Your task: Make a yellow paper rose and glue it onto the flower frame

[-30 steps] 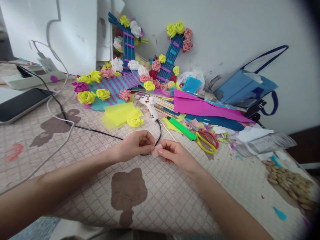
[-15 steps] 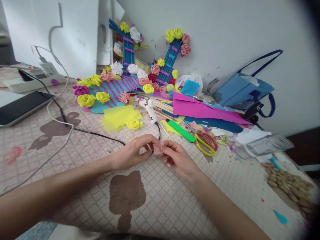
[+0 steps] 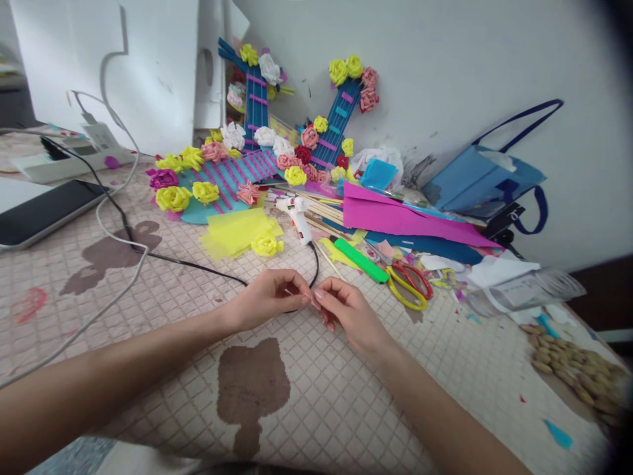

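Between my fingertips, over the middle of the table, is a small piece of pink paper (image 3: 313,300), mostly covered by the fingers. My left hand (image 3: 273,298) pinches it from the left, thumb and fingers together. From the right, my right hand (image 3: 347,307) closes on the same piece, its thumb on top. Just beyond the hands lies a white glue gun (image 3: 299,219) with a black cord. A yellow paper flower (image 3: 267,246) rests beside a stack of yellow paper sheets (image 3: 232,232), left of the glue gun.
Right of the glue gun are a green cutter-like tool (image 3: 361,260) and scissors (image 3: 408,287). Paper-flower guitars (image 3: 237,173) stand and lie at the back. Magenta paper (image 3: 410,221), a blue bag (image 3: 487,178), nuts (image 3: 568,363) and a phone-like black device (image 3: 49,210) surround the space.
The fingertips have drawn closer together, and the pink paper now shows less, folded or rolled between them. The view has shifted slightly; other things stay put.
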A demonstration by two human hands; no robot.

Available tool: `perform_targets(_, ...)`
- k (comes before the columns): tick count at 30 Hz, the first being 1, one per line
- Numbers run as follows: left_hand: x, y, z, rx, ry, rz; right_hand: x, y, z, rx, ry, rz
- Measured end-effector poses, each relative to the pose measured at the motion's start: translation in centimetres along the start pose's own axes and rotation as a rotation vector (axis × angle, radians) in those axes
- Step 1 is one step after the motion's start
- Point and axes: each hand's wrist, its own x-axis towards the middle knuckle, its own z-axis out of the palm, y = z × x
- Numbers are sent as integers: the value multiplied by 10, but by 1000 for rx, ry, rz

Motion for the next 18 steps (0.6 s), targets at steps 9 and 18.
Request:
perform_targets(9,-1,-2,2,-202,11,-63,-2,2,3,1,-39,-28)
perform_targets(18,-1,-5,1,-112,85,3,0,-2,3,148,-16,137)
